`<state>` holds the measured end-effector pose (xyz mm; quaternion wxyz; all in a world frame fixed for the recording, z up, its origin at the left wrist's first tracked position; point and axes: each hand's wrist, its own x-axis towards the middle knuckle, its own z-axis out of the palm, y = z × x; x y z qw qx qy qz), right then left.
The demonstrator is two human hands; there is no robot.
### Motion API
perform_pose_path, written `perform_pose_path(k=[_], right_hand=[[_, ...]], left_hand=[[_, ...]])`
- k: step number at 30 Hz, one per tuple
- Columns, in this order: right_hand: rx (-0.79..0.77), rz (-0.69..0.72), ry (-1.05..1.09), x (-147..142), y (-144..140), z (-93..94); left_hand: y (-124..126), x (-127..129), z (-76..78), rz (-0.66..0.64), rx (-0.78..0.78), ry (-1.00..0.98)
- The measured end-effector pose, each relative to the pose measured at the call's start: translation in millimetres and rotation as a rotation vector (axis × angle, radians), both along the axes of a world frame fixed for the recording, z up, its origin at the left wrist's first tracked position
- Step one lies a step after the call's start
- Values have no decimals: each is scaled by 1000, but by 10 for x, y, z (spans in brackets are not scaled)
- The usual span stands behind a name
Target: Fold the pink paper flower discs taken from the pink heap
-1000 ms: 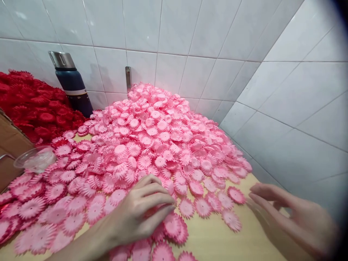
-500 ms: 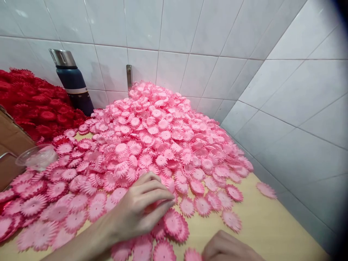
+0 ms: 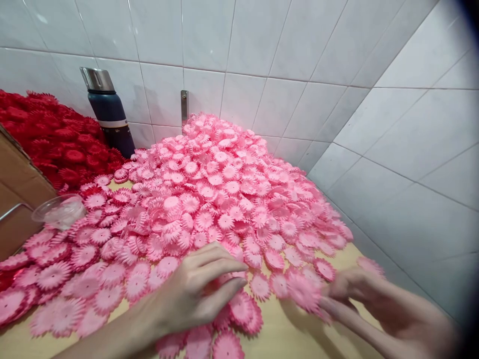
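Observation:
My right hand (image 3: 381, 304) pinches a pink scalloped-edge fabric flower disc (image 3: 305, 291) between thumb and fingers, lifted over the table at the right and blurred by motion. My left hand (image 3: 204, 289) hovers above the near edge of the pink heap, fingers curved and thumb apart, with a narrow gap between the tips. Nothing shows in that gap. Just below its thumb lie stacked pink flower discs (image 3: 243, 309). A big heap of pink flower discs (image 3: 224, 184) rises behind both hands.
Red flower discs (image 3: 56, 139) are heaped at the back left, next to a dark blue bottle (image 3: 110, 117) with a steel cap. A cardboard box (image 3: 18, 199) and a clear plastic container (image 3: 62, 212) stand at the left. Tiled walls (image 3: 277, 45) bound the table (image 3: 284, 334).
My right hand has risen from the front edge and moved right, now carrying a pink flower disc. My left hand stays nearly in place. The view has shifted slightly.

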<state>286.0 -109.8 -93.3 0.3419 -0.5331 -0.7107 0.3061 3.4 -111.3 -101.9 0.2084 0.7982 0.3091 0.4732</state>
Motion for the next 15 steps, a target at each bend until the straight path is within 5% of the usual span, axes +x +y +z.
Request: perform_pose_path(k=[2, 8, 15], right_hand=[[8, 195, -43, -202, 119, 89], [16, 407, 101, -888, 435, 258], [-226, 492, 433, -1112, 641, 110]], left_hand=[[-18, -10, -17, 43, -10, -4], [30, -67, -75, 222, -102, -63], [144, -92, -59, 264, -579, -448]])
